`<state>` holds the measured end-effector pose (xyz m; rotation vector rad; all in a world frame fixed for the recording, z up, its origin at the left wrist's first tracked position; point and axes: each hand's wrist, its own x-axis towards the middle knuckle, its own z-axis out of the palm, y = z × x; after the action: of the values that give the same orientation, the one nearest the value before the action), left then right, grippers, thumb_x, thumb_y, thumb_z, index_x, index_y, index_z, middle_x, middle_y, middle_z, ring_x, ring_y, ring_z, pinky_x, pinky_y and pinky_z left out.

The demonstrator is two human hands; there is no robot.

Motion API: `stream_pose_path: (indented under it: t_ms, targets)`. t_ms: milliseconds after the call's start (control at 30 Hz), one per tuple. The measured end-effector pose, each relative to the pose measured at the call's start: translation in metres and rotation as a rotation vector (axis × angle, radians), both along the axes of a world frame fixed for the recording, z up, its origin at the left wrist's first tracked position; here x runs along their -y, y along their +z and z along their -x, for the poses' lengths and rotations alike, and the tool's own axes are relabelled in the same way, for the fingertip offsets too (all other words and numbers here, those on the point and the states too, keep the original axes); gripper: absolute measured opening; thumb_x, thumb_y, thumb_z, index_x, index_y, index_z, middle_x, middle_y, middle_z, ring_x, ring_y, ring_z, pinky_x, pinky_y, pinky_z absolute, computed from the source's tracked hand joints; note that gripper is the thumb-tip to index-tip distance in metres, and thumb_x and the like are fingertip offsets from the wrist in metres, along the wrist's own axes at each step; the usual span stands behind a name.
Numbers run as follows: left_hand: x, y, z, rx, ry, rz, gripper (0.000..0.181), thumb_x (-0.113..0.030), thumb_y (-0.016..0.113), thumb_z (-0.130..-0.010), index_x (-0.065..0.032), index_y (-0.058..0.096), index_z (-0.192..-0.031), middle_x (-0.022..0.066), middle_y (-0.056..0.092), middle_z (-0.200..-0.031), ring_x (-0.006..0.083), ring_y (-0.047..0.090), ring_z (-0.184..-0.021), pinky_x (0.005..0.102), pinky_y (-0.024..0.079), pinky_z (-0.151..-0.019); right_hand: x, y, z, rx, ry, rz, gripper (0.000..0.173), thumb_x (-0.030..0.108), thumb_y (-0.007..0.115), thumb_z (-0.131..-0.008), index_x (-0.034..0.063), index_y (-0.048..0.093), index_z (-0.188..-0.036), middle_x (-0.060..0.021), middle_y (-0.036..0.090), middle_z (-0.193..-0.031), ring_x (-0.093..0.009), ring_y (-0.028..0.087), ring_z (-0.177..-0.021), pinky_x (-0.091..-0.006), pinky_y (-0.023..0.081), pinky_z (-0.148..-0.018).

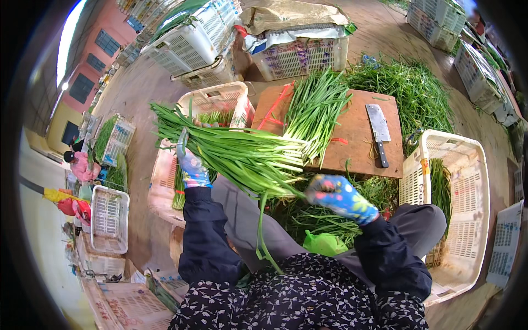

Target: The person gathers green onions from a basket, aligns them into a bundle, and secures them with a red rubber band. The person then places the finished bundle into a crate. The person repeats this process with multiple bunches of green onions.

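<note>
My left hand (192,163), in a flowered work glove, grips a thick bundle of garlic chives (243,152), its pale stem ends pointing right. My right hand (344,198), gloved alike and blurred by motion, has its fingers curled at a green leaf by the stem ends and seems to pinch it. One long leaf (262,231) hangs from the bundle toward my lap. Behind the bundle, a second pile of chives (315,111) lies on a brown wooden board (354,152). A cleaver (378,128) with a black handle rests on the board's right side, apart from both hands.
Left of the board stands a pale plastic crate (212,93) with chives inside; a large white crate (464,231) is at my right. Loose greens (404,90) are heaped behind the board. A covered crate (301,57) stands farther back. At far left is a person in pink (84,167).
</note>
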<state>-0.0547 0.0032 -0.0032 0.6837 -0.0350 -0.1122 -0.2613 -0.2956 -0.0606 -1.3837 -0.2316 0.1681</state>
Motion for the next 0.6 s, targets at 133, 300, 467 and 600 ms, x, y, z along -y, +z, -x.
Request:
stream_pose_path:
  t_ms: [133, 300, 467, 600]
  targets:
    - [-0.016, 0.005, -0.003, 0.065, 0.004, 0.006, 0.031, -0.025, 0.051, -0.091, -0.0016, 0.060, -0.109, 0.0094, 0.064, -0.093, 0.0252, 0.059, -0.090, 0.0473, 0.042, -0.099, 0.045, 0.015, 0.028, -0.088, 0.329, 0.481, 0.014, 0.016, 0.064, -0.086, 0.0025, 0.064, -0.090, -0.0059, 0.062, -0.078, -0.015, 0.058, -0.073, -0.0291, 0.047, -0.069]
    - [-0.008, 0.009, -0.006, 0.110, -0.049, 0.017, 0.032, -0.026, 0.052, -0.090, -0.0014, 0.060, -0.109, 0.0081, 0.063, -0.095, 0.0246, 0.057, -0.090, 0.0469, 0.041, -0.100, 0.047, 0.003, 0.042, 0.110, 0.001, 0.990, 0.033, 0.026, 0.067, -0.079, 0.0124, 0.064, -0.109, -0.0125, 0.066, -0.080, -0.030, 0.063, -0.072, -0.0403, 0.048, -0.062]
    - [0.016, 0.017, 0.009, 0.094, -0.091, 0.055, 0.042, -0.028, 0.049, -0.093, 0.0007, 0.053, -0.124, 0.0097, 0.064, -0.101, 0.0257, 0.057, -0.099, 0.0453, 0.038, -0.103, -0.012, 0.021, -0.004, 0.255, -0.262, 0.703, 0.033, 0.032, 0.066, -0.083, 0.0084, 0.065, -0.106, -0.0159, 0.061, -0.067, -0.030, 0.060, -0.058, -0.0370, 0.045, -0.054]
    - [0.039, 0.013, 0.010, 0.139, -0.072, -0.070, 0.040, -0.026, 0.051, -0.092, 0.0011, 0.055, -0.122, 0.0091, 0.064, -0.101, 0.0234, 0.058, -0.095, 0.0447, 0.043, -0.099, -0.036, 0.004, -0.031, 0.096, -0.328, 0.518, 0.025, 0.030, 0.065, -0.084, 0.0051, 0.065, -0.090, -0.0115, 0.054, -0.056, -0.023, 0.055, -0.051, -0.0359, 0.042, -0.051]
